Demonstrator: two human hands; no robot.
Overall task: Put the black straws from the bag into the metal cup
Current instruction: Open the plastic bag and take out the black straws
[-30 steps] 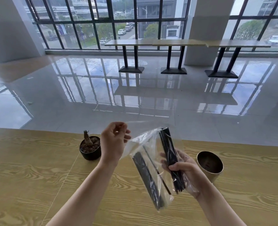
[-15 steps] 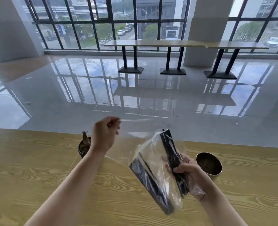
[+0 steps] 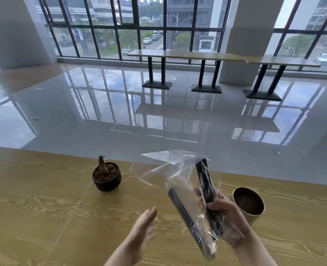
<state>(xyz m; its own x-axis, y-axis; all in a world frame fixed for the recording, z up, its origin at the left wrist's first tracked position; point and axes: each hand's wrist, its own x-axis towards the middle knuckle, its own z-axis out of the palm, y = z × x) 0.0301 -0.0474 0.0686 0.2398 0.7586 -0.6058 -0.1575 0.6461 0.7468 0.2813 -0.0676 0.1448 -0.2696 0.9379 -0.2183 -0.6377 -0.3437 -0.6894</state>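
Observation:
A clear plastic bag stands tilted above the wooden table, its loose top flap hanging open to the left. Inside it are black straws in two bundles. My right hand grips the bag around one bundle at its lower half. The metal cup stands upright on the table just right of that hand, its mouth open and nothing visible inside. My left hand hovers low over the table, left of the bag, fingers spread, slightly blurred, holding nothing.
A small dark pot with a stubby plant stands on the table left of the bag. Beyond the table's far edge lies a glossy tiled floor, with a row of high tables along the windows.
My left hand has let go of the bag's top flap and dropped down toward the table. The flap now hangs free. My right hand keeps holding the bag beside the cup.

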